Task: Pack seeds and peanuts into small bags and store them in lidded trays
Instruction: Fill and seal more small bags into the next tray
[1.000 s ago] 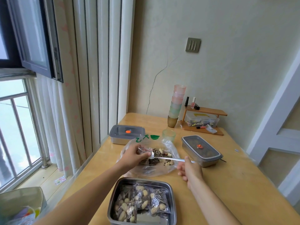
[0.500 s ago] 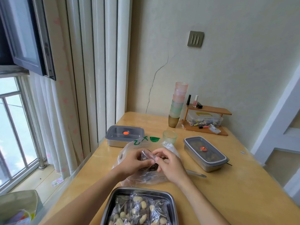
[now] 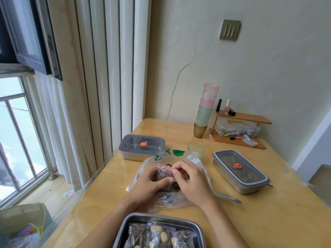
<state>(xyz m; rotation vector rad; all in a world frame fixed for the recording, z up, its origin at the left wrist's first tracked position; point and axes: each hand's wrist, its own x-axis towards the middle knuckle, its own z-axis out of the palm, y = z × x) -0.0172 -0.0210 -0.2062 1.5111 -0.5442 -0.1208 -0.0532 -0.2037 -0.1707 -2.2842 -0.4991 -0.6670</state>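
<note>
Both hands meet over the big bag (image 3: 148, 169). The left hand (image 3: 150, 183) cups a small bag (image 3: 163, 173) of seeds, and the right hand (image 3: 192, 179) pinches its red-edged top. An open tray (image 3: 125, 230) of filled bags sits nearer than the hands, two lidded trays (image 3: 142, 146) beyond them, and tongs (image 3: 227, 197) right of the right hand.

small seed bag (image 3: 163, 174), red-edged, over large bag (image 3: 172, 199)

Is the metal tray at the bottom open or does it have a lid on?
Open. The near tray has no lid, and small filled bags show inside it.
</note>
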